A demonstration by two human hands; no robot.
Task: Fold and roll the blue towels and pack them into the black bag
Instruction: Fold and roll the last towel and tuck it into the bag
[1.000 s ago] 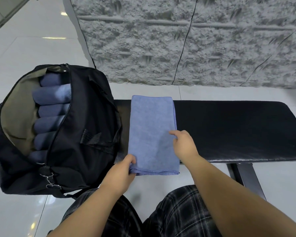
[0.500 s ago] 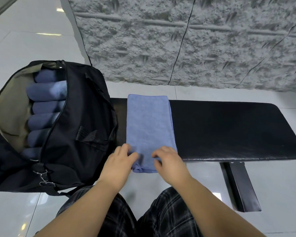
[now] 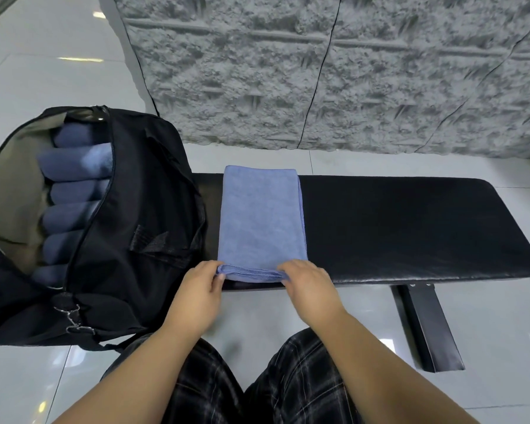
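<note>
left hand [image 3: 200, 290] and right hand [image 3: 310, 286] — both grips pinch blue towel's [image 3: 262, 221] near edge.

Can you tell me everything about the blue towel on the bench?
The soft blue cloth towel is folded into a long flat strip with stitched hems. It lies across the padded black bench, beside the open black fabric bag. Its near end is turned up, pinched by the left hand and right hand.
</note>
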